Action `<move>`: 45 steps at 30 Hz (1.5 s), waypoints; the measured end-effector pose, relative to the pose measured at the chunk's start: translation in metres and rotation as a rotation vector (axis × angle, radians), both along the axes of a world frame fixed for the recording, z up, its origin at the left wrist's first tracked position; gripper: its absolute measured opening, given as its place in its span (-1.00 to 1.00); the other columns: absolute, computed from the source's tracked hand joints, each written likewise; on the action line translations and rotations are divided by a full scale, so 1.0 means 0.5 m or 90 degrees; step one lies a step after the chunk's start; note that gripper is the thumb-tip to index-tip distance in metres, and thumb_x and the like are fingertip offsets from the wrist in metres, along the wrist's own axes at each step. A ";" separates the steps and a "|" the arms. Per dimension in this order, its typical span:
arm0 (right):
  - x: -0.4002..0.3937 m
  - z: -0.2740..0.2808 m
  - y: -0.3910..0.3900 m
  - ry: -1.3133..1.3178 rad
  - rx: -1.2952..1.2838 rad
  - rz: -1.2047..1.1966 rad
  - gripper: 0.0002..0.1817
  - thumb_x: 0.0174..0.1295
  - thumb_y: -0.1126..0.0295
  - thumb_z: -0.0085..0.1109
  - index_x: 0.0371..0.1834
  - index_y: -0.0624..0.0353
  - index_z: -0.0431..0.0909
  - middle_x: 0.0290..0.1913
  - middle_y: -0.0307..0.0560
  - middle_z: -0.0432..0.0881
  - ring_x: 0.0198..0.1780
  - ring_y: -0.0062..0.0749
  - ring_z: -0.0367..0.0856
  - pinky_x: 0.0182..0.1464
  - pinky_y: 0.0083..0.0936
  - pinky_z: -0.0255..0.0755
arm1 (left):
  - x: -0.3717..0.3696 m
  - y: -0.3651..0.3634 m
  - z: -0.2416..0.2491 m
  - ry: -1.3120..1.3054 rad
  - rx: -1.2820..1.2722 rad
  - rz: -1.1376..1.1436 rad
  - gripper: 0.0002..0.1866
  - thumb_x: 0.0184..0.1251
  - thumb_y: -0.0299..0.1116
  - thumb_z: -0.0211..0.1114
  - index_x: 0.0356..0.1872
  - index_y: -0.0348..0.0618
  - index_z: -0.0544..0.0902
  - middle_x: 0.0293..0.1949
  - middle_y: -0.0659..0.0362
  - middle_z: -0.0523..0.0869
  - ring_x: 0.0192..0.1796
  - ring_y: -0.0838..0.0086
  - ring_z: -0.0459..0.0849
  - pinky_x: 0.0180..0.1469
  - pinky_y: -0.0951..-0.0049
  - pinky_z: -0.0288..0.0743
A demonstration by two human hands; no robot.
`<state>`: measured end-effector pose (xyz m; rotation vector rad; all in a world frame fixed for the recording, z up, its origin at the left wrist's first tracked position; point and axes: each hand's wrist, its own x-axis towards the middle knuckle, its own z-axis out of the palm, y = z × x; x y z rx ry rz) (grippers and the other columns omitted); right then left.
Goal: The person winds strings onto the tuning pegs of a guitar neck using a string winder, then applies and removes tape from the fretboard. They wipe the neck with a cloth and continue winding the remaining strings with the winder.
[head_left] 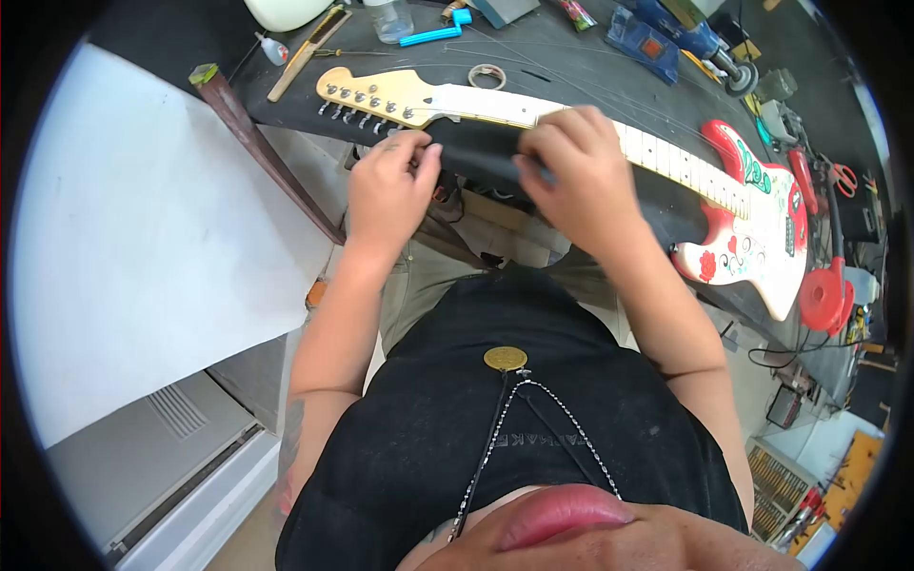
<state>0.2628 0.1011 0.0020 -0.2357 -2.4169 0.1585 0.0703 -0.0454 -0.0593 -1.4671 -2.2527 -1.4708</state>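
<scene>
Electric guitar (666, 171) lies flat on the dark surface (571, 57), headstock toward the person's left, painted body to the right. Left hand (388, 190) sits curled at the surface edge just below the tuners (367, 100), fingertips pinched; what it grips is too small to tell, possibly a string. Right hand (581, 176) is closed over the neck near the nut, fingers bent down on the fretboard.

Risk: a thin wire slipping from the pinch and whipping, or a pull dragging the neck off the edge.

Clutter behind: tape roll (486, 76), blue string winder (436, 34), clear cup (390, 19), red earmuffs (826, 290) beside the body. Loose wires cross the surface near the neck and could snag.
</scene>
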 end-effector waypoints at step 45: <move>-0.166 -0.053 0.018 0.022 -0.027 0.048 -0.79 0.02 0.53 0.49 -0.33 0.14 0.62 -0.08 -0.19 0.72 0.03 -0.10 0.65 0.06 -0.17 0.51 | -0.033 0.055 -0.010 0.067 0.129 -0.027 -0.85 0.19 -0.34 0.54 -0.24 -0.12 0.87 0.27 0.09 0.64 0.12 0.17 0.56 0.28 0.08 0.37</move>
